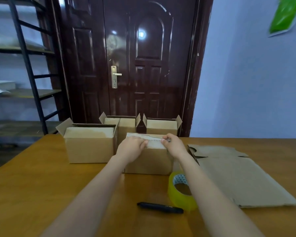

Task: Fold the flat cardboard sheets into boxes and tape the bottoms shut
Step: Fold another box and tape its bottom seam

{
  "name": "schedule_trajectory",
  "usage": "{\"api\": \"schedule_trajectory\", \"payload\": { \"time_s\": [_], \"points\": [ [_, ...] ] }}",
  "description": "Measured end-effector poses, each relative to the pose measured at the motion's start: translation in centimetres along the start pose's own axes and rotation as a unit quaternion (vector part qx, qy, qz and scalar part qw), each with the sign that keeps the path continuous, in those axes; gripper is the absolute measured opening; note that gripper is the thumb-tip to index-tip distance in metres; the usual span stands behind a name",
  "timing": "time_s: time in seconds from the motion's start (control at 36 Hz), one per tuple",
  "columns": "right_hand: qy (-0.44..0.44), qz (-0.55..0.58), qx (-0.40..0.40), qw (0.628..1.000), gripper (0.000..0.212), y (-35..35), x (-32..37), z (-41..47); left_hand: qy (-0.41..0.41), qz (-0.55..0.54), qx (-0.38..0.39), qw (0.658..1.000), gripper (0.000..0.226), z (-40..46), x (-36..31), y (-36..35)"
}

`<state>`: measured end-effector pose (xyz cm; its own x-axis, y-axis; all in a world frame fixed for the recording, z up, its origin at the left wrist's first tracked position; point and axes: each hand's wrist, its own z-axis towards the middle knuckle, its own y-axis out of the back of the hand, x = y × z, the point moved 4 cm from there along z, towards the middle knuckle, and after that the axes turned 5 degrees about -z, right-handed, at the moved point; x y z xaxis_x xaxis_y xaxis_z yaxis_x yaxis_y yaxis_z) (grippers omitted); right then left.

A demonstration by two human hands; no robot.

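Observation:
A cardboard box [149, 161] stands bottom-up in the middle of the wooden table [41, 185], with a strip of tape across its top. My left hand [132, 147] rests on the box top, fingers laid on the tape. My right hand [173, 144] pinches the tape at the box's right edge. A roll of yellowish clear tape [179, 190] stands on the table near my right forearm. Flat cardboard sheets [237, 177] lie to the right. Three folded boxes stand behind: one left [90, 144], two at the back [125, 124] [161, 126].
A black pen or cutter [160, 207] lies on the table in front of the tape roll. A dark door [126, 57] is behind the table, a metal shelf rack [24, 65] to the left, a blue wall to the right.

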<state>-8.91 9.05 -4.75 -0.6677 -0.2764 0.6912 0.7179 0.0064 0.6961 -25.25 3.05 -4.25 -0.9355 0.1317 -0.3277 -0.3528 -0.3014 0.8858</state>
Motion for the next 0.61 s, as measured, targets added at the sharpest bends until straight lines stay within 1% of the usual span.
{"api": "schedule_trajectory", "payload": {
  "time_s": [0.06, 0.11, 0.14, 0.17, 0.22, 0.25, 0.28, 0.31, 0.36, 0.42, 0.44, 0.47, 0.53, 0.61],
  "points": [
    [0.019, -0.063, 0.008, 0.998, 0.028, 0.2, 0.3, -0.2, -0.005, 0.017, 0.023, 1.0, 0.045, -0.1, 0.0, -0.3],
    [0.037, -0.123, 0.021, 0.991, 0.036, 0.7, 0.4, -0.4, -0.005, 0.036, 0.053, 0.998, 0.047, -0.3, -0.3, -0.4],
    [0.044, -0.141, 0.015, 0.989, 0.037, 1.2, 0.4, -0.6, -0.003, 0.041, 0.063, 0.997, 0.047, -0.3, -0.4, -0.4],
    [0.053, -0.146, -0.002, 0.988, 0.036, 1.9, 0.5, -0.9, -0.001, 0.042, 0.069, 0.997, 0.047, -0.3, -0.4, -0.4],
    [0.091, -0.139, -0.044, 0.985, 0.025, 3.6, 0.9, -1.7, -0.002, 0.041, 0.077, 0.996, 0.048, -0.4, -0.4, -0.3],
    [0.115, -0.133, -0.051, 0.983, 0.017, 4.4, 1.2, -2.3, -0.002, 0.04, 0.08, 0.996, 0.048, -0.5, -0.4, -0.3],
    [0.134, -0.124, -0.037, 0.982, 0.011, 5.0, 1.3, -3.0, -0.002, 0.04, 0.083, 0.996, 0.048, -0.5, -0.3, -0.3],
    [0.151, -0.114, -0.004, 0.982, 0.01, 5.6, 1.5, -3.8, -0.001, 0.042, 0.085, 0.995, 0.049, -0.5, -0.4, -0.3],
    [0.169, -0.11, 0.114, 0.973, 0.018, 6.3, 1.3, -5.7, 0.001, 0.046, 0.087, 0.995, 0.048, -0.5, -0.5, -0.3],
    [0.161, -0.17, 0.254, 0.938, 0.028, 6.4, 0.6, -7.7, 0.002, 0.049, 0.085, 0.995, 0.049, -0.5, -0.6, -0.3],
    [0.147, -0.205, 0.308, 0.917, 0.034, 6.3, -0.2, -8.5, 0.003, 0.049, 0.086, 0.995, 0.049, -0.5, -0.5, -0.3],
    [0.133, -0.23, 0.345, 0.9, 0.04, 6.2, -0.9, -9.3, 0.004, 0.048, 0.087, 0.995, 0.048, -0.5, -0.5, -0.3],
    [0.111, -0.254, 0.378, 0.883, 0.046, 5.8, -2.3, -10.2, 0.003, 0.049, 0.088, 0.995, 0.048, -0.5, -0.4, -0.3],
    [0.115, -0.286, 0.401, 0.863, 0.046, 4.7, -4.0, -11.2, 0.004, 0.053, 0.089, 0.995, 0.049, -0.5, -0.4, -0.3]
  ]
}}
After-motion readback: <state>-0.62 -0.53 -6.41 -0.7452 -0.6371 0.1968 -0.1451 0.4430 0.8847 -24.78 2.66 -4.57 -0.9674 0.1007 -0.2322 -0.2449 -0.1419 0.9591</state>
